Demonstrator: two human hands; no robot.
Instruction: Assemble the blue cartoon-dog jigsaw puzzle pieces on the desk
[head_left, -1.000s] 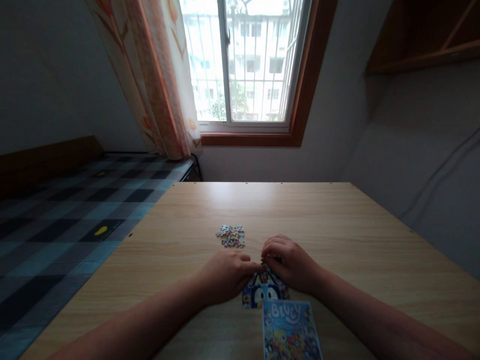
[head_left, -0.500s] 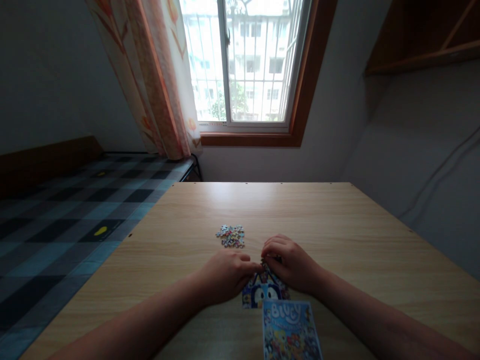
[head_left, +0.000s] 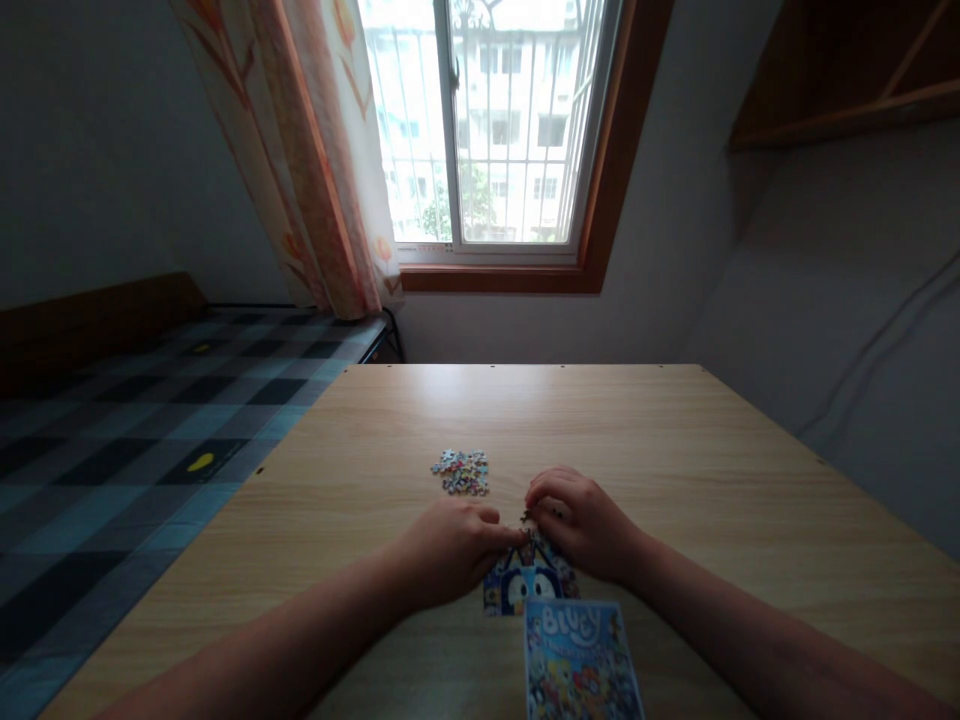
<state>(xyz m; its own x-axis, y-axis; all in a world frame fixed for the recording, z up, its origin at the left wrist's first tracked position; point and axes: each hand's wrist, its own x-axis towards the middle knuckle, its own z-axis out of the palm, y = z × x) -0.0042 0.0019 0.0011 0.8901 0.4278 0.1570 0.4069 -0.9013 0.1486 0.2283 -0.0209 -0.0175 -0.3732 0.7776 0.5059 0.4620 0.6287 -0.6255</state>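
Note:
A partly assembled jigsaw puzzle (head_left: 534, 583) with a blue cartoon dog's face lies on the table between my hands. My left hand (head_left: 448, 552) rests at its left side, index finger stretched out onto the puzzle's upper part. My right hand (head_left: 583, 522) pinches a small dark puzzle piece (head_left: 526, 516) between thumb and fingers, just above that fingertip. Both hands partly cover the puzzle's upper edge. Overlapping its bottom edge is a blue "Bluey" picture box or card (head_left: 581, 662). Loose puzzle pieces (head_left: 462, 473) lie in a pile beyond my left hand.
The wooden table (head_left: 637, 420) reaches towards a window (head_left: 517, 150) with an orange-patterned curtain (head_left: 322, 160). A bed with a checked cover (head_left: 172, 430) stands along the left side. At the upper right, a wooden shelf (head_left: 840, 120) hangs on the wall.
My right fingers have lifted slightly at the puzzle's upper edge, so the small piece shows more clearly. My left hand has barely moved.

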